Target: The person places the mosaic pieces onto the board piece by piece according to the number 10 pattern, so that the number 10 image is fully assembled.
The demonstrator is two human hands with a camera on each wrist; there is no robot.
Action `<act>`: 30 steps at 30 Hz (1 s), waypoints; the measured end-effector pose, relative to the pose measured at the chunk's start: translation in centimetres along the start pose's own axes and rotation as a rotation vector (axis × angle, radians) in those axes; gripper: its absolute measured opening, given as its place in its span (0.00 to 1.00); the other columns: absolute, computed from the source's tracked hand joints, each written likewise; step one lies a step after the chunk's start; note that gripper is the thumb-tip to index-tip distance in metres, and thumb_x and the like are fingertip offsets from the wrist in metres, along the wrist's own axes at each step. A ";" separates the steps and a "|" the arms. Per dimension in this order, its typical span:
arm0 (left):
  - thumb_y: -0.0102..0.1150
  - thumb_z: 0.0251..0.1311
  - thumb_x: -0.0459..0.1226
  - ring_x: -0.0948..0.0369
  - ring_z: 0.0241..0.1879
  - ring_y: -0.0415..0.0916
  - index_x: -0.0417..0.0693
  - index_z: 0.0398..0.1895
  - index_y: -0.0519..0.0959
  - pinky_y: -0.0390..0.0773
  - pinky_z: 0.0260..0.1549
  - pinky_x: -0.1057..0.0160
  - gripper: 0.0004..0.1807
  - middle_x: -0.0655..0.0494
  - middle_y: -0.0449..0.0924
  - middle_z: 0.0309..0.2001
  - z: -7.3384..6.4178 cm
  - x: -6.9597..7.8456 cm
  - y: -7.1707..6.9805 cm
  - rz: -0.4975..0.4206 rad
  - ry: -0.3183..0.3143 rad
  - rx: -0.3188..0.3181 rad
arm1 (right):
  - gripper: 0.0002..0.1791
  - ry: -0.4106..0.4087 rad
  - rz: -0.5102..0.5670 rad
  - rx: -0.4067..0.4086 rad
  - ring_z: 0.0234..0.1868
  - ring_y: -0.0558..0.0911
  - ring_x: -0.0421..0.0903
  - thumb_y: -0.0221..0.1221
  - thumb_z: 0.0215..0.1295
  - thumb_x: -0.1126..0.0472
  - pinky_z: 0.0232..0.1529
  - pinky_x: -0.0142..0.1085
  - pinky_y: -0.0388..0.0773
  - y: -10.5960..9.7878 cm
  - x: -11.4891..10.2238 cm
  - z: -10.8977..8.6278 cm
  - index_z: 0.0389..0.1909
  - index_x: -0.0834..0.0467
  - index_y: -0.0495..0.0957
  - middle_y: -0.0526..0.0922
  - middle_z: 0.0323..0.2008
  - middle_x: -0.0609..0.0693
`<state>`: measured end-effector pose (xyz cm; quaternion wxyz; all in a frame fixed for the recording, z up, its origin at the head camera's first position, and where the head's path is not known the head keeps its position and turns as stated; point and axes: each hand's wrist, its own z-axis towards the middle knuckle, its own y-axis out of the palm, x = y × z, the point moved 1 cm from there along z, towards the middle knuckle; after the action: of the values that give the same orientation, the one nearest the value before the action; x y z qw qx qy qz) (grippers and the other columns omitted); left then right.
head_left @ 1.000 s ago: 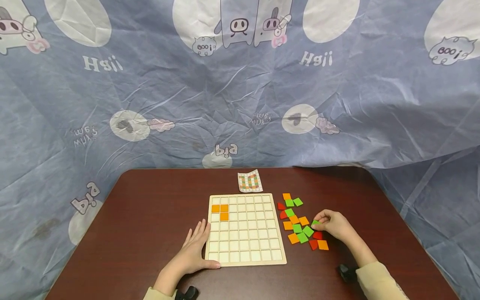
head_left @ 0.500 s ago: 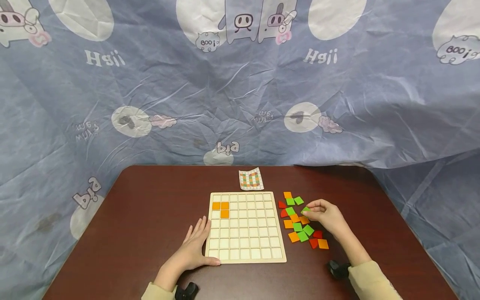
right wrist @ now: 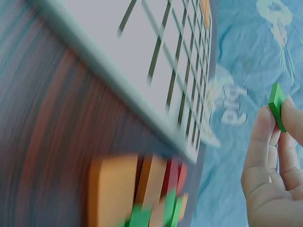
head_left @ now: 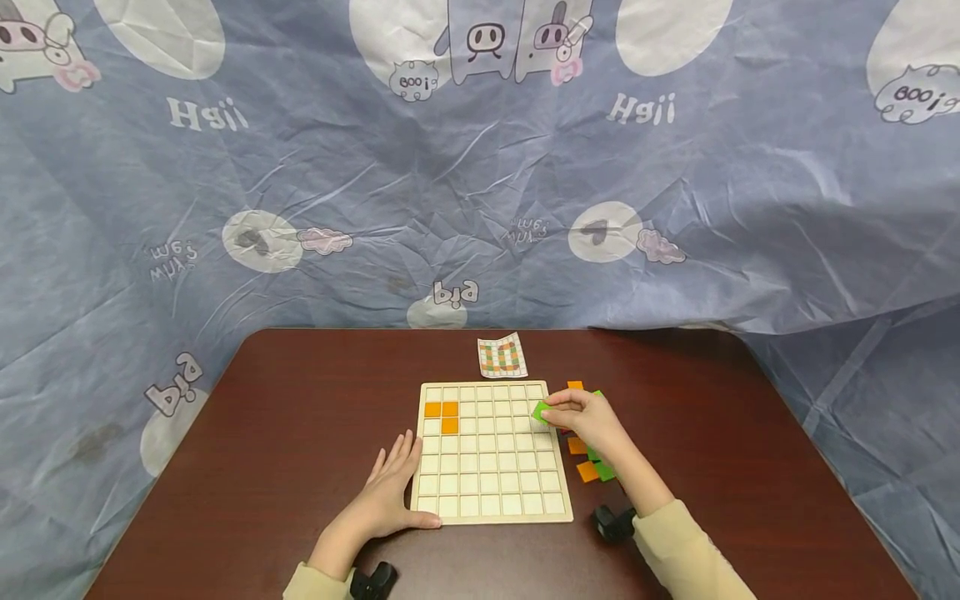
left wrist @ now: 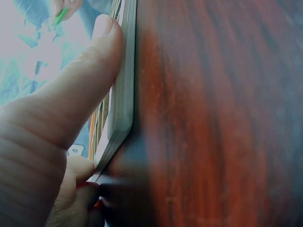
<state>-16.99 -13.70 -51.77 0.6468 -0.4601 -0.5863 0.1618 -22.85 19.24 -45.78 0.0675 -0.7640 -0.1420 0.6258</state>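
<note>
A pale wooden grid board (head_left: 487,523) lies on the table, with several orange square tiles (head_left: 449,426) set in cells near its upper left corner. My left hand (head_left: 386,492) rests at the board's left side, thumb on the front left corner and fingers spread along the edge. Between thumb and fingertips, my right hand (head_left: 588,417) pinches a green square tile (right wrist: 277,108). In the head view this tile overlaps the board's upper right cells. The left wrist view shows the left thumb (left wrist: 90,66) lying along the board's edge.
Loose orange tiles (head_left: 587,472), along with green and red ones, lie right of the board, partly hidden by the right hand and forearm. A small printed pattern sheet (head_left: 502,357) lies behind the board. A patterned cloth (head_left: 450,167) hangs beyond the table (head_left: 300,400).
My right hand has carried the green tile leftward from the loose tiles to the board's right side. The left hand stays at the board's edge.
</note>
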 end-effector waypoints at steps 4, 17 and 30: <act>0.76 0.40 0.58 0.43 0.79 0.35 0.36 0.78 0.47 0.36 0.74 0.38 0.69 0.37 0.38 0.79 0.0 0.0 0.0 0.002 -0.001 0.003 | 0.15 -0.015 0.039 -0.036 0.43 0.87 0.53 0.66 0.63 0.62 0.52 0.49 0.82 2.6 -0.5 0.7 0.49 0.64 0.81 0.87 0.43 0.55; 0.77 0.39 0.58 0.43 0.79 0.34 0.36 0.78 0.47 0.36 0.74 0.38 0.69 0.37 0.38 0.79 0.1 0.0 0.1 -0.004 -0.007 0.003 | 0.08 -0.104 -0.097 -0.115 0.36 0.85 0.49 0.68 0.59 0.62 0.39 0.42 0.82 10.0 -1.3 2.1 0.40 0.59 0.85 0.87 0.35 0.52; 0.77 0.39 0.58 0.44 0.79 0.34 0.36 0.78 0.47 0.36 0.74 0.38 0.69 0.37 0.37 0.79 0.3 -0.4 0.2 -0.008 -0.001 0.007 | 0.05 -0.161 -0.285 -0.145 0.28 0.80 0.42 0.69 0.58 0.64 0.30 0.31 0.76 13.2 -1.6 2.9 0.34 0.59 0.84 0.85 0.28 0.48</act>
<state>-17.26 -13.76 -52.20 0.6488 -0.4554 -0.5878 0.1617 -24.21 5.97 -48.62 0.0887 -0.6863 -0.2986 0.6572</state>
